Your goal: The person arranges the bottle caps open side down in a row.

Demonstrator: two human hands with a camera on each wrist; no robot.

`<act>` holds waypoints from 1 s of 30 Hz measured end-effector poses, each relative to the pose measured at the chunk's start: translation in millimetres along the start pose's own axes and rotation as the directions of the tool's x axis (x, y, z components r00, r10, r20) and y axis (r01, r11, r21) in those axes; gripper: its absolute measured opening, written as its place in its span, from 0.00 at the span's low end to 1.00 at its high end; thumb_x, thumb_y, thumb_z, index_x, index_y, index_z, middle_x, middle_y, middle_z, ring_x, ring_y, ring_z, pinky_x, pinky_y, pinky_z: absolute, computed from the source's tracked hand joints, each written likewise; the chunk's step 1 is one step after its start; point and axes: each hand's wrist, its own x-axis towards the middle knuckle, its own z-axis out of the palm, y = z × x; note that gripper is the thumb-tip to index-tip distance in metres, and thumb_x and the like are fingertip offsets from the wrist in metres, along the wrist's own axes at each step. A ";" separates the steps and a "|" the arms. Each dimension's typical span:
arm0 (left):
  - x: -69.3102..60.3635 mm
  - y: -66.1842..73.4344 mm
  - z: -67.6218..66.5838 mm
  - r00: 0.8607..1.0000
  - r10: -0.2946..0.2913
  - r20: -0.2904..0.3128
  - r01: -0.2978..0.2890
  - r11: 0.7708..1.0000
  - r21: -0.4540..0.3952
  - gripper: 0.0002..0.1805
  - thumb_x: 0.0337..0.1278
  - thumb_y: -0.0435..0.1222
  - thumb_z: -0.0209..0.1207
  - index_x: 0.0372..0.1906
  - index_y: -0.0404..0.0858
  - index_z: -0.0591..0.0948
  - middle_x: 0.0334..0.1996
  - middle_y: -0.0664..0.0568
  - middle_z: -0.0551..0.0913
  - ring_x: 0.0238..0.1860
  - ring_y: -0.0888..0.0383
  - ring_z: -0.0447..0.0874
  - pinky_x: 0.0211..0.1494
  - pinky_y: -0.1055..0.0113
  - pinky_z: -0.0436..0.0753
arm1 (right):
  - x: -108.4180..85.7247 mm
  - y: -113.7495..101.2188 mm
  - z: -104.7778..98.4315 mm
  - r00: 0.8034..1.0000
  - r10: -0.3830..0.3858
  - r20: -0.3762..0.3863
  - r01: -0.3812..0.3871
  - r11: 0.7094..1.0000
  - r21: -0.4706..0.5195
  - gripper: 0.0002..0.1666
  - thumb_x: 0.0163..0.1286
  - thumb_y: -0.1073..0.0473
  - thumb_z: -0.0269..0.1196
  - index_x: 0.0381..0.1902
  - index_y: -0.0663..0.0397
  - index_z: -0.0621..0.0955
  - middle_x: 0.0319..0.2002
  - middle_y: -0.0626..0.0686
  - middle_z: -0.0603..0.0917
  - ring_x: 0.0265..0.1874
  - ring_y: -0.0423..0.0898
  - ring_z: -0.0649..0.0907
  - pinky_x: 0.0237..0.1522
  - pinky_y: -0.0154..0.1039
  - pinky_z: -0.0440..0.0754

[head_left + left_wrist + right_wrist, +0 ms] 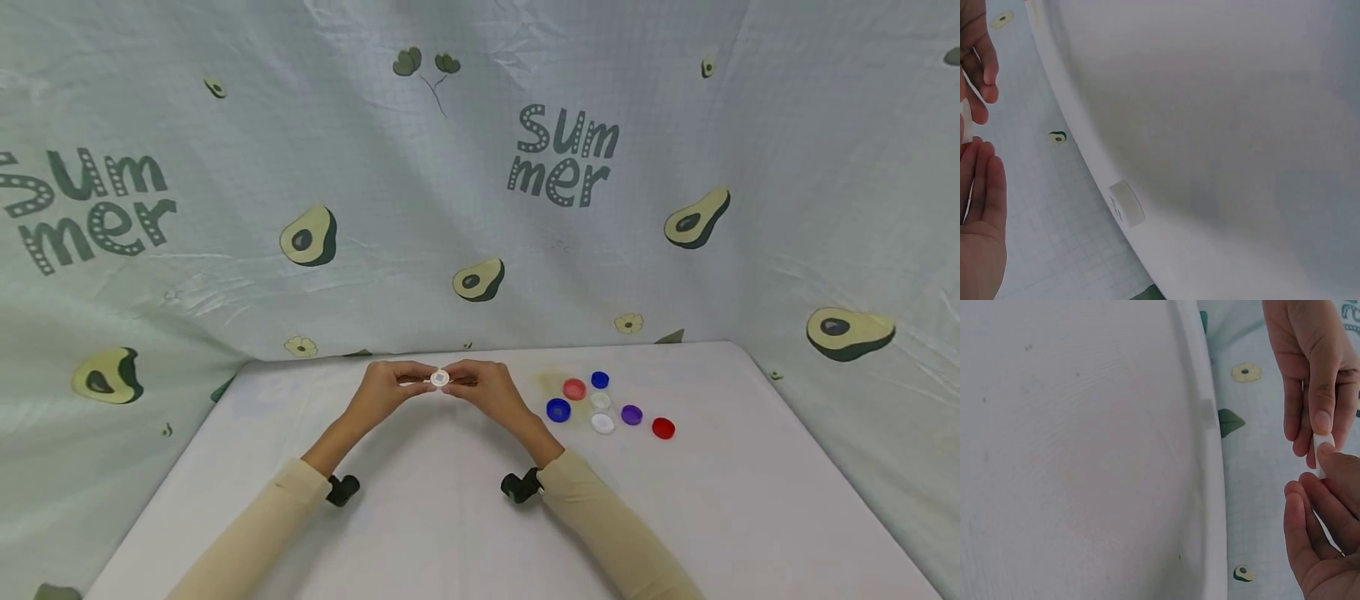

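A small round white cap [440, 378] is held up between both hands, over the far part of the table. My left hand [386, 392] pinches its left side, and my right hand [487, 390] pinches its right side. In the right wrist view the cap [1320, 450] stands edge-on between the thumb of my left hand [1317, 362] above and that of my right hand [1329, 531] below. The left wrist view shows only part of the cap [967, 122] at its left border, with my left hand [984, 231] below it and my right hand [977, 53] above.
Right of the hands, several caps lie on the white table [450, 517]: pink-red [574, 389], blue [558, 410], smaller blue [600, 380], white [602, 424], purple [632, 415] and red [663, 428]. A pale label [1126, 204] is on the table's edge. A printed cloth [405, 167] hangs behind.
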 end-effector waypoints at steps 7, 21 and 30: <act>5.2 -12.1 -6.4 0.998 -0.028 0.047 0.026 0.999 0.039 0.15 0.55 0.32 0.72 0.49 0.36 0.89 0.45 0.47 0.90 0.46 0.50 0.90 0.47 0.63 0.88 | 5.6 3.7 8.5 1.000 0.029 0.005 -0.029 1.000 -0.008 0.15 0.67 0.57 0.72 0.51 0.51 0.88 0.43 0.48 0.91 0.43 0.40 0.89 0.45 0.30 0.85; 6.1 -35.8 -16.7 0.981 -0.115 0.159 0.114 0.993 0.014 0.12 0.59 0.31 0.70 0.48 0.33 0.87 0.43 0.43 0.90 0.46 0.48 0.89 0.46 0.65 0.88 | 30.6 13.0 32.3 0.988 0.132 0.075 -0.126 0.989 -0.078 0.15 0.65 0.56 0.73 0.49 0.50 0.89 0.40 0.46 0.91 0.42 0.39 0.89 0.46 0.32 0.84; 7.0 -42.9 -18.8 0.974 -0.171 0.152 0.168 0.985 0.037 0.11 0.60 0.30 0.69 0.47 0.31 0.87 0.42 0.41 0.89 0.45 0.46 0.89 0.42 0.65 0.87 | 37.4 14.1 38.4 0.990 0.121 0.071 -0.117 0.991 -0.057 0.14 0.63 0.57 0.75 0.47 0.52 0.90 0.39 0.48 0.91 0.39 0.39 0.89 0.44 0.31 0.84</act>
